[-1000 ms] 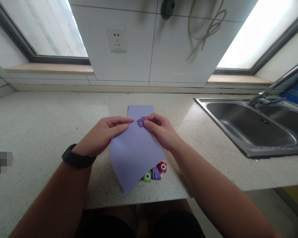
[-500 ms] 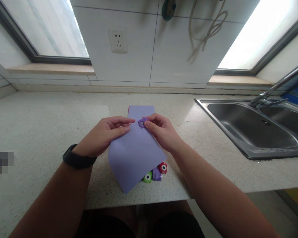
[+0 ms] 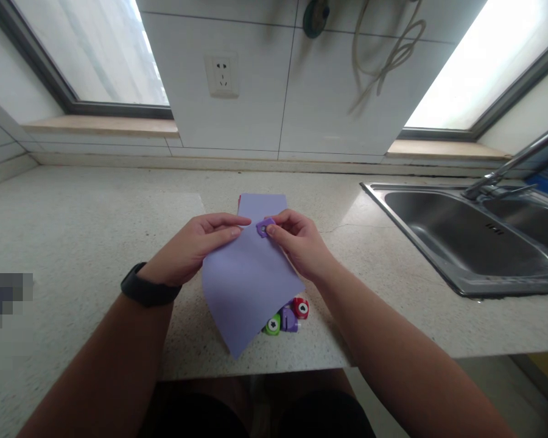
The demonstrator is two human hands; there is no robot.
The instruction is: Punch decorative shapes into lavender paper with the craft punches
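My left hand (image 3: 196,246) pinches the left edge of a lilac foam sheet (image 3: 249,280) held above the counter. On the sheet's upper edge sits a small purple craft punch (image 3: 263,227), and my right hand (image 3: 296,240) grips it with thumb and fingers. Under the sheet's lower right corner lie a green punch (image 3: 271,325), a purple punch (image 3: 289,319) and a red punch (image 3: 300,307). More lilac sheet (image 3: 262,204) lies flat behind my hands.
The speckled stone counter (image 3: 82,243) runs to a steel sink (image 3: 466,237) with a tap (image 3: 511,167) at the right. A wall socket (image 3: 222,74) and a hanging cord (image 3: 383,55) are on the tiled wall. The counter's front edge is close below the punches.
My hands, the sheet and the purple punch have stayed almost still; my right fingers have closed a little more over the punch. The view has shifted slightly.
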